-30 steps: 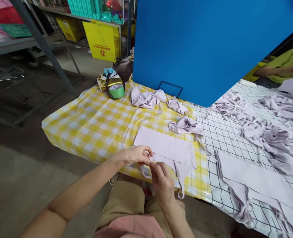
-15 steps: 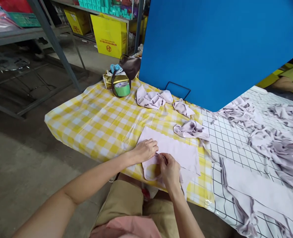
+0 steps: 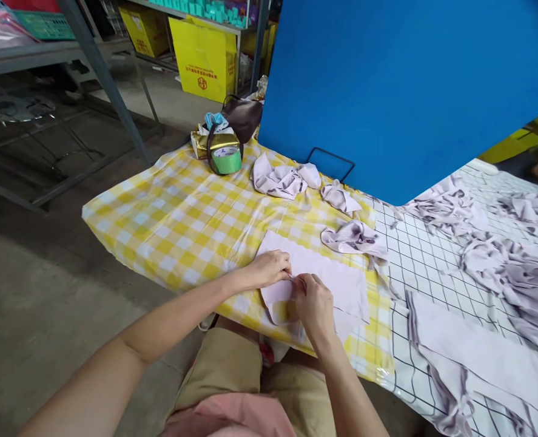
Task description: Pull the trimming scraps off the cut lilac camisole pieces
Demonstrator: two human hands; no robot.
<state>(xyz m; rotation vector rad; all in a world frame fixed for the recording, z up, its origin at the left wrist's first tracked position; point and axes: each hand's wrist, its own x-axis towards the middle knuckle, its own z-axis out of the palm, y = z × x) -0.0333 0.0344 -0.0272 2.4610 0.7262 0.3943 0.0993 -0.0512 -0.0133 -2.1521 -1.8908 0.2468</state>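
Observation:
A pale lilac cloth piece (image 3: 336, 279) lies flat on the yellow checked tablecloth (image 3: 168, 224) in front of me. Over its left part, my left hand (image 3: 273, 268) pinches a bit of lilac fabric, fingers closed. My right hand (image 3: 314, 300) meets it fingertip to fingertip, also closed on the lilac fabric. A narrow strip of the fabric hangs below the hands toward the table's near edge. Fine detail between the fingertips is too small to make out. Just beyond the flat piece sits a crumpled lilac cloth (image 3: 355, 237).
A big blue board (image 3: 387, 91) stands at the back. Green tape (image 3: 227, 161) and a dark bag (image 3: 244, 118) are at the far left corner. More lilac pieces (image 3: 482, 346) cover the grid-patterned cloth (image 3: 400, 243) at right. Part of another person shows at the right edge.
Both hands have drawn closer at the fingertips, and the right hand has turned slightly. The loose strip below them has shifted. The other person's arm at the right has moved.

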